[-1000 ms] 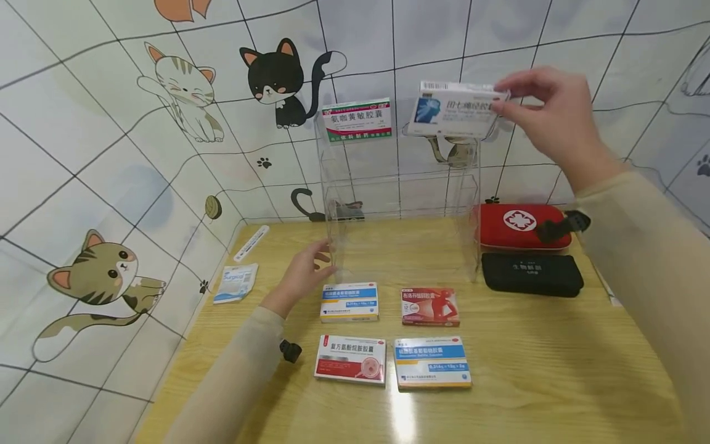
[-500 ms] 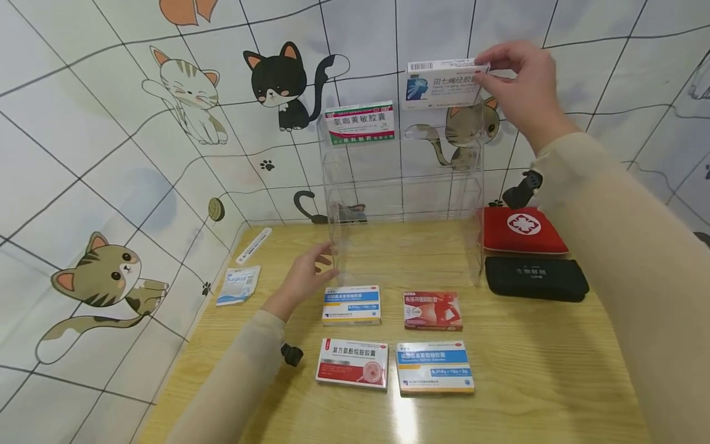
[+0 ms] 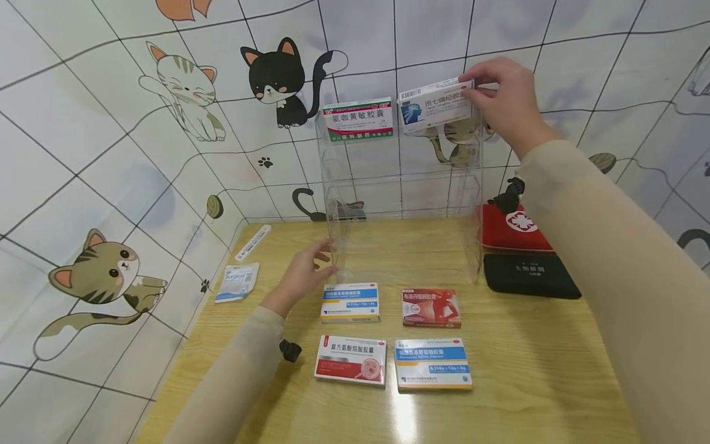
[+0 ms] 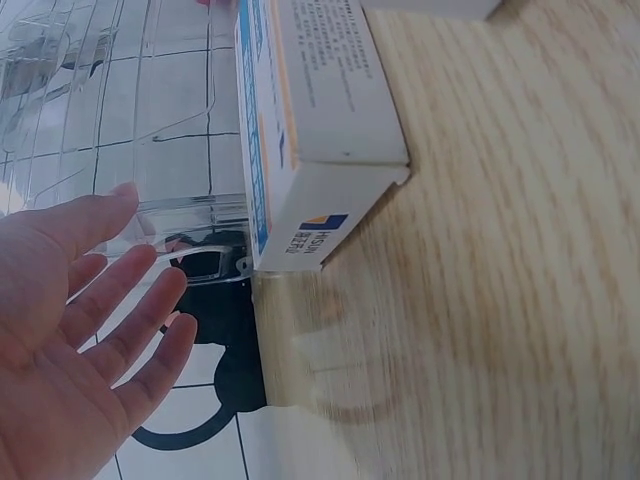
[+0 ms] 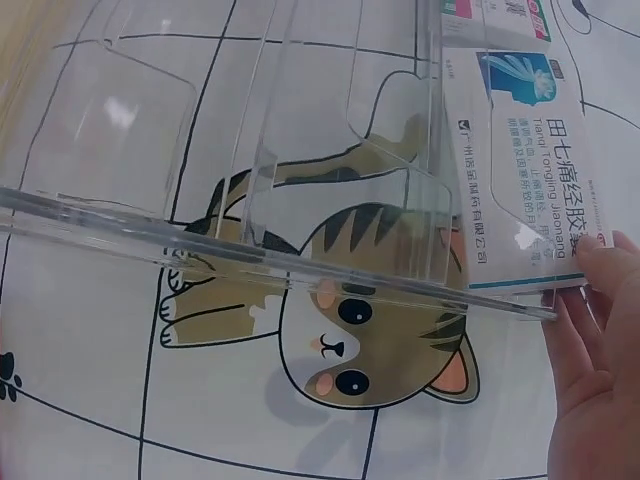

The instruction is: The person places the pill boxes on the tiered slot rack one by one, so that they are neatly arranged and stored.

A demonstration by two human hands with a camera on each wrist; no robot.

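My right hand (image 3: 507, 102) pinches the right end of a white medicine box (image 3: 435, 108) with a blue head picture, between thumb and fingers. The box tilts, right end higher, at the top tier of a clear acrylic rack (image 3: 402, 180). To its left on that tier stands a green-and-red medicine box (image 3: 359, 121). My left hand (image 3: 302, 274), fingers loosely bent, is at the rack's lower left side; whether it touches cannot be told. In the left wrist view that hand (image 4: 90, 330) holds nothing, near a blue-and-white medicine box (image 4: 335, 110).
On the wooden table before the rack lie a blue-and-white box (image 3: 349, 302), a red box (image 3: 431, 307), a white-and-red box (image 3: 350, 361) and another blue-and-white box (image 3: 432, 364). A red pouch (image 3: 501, 228) and black case (image 3: 527, 276) lie right; a surgical packet (image 3: 237, 282) lies left.
My right hand has carried the white box leftward, up and then down to the rack's top tier, beside the green-and-red box. My left hand has stayed at the rack's side.
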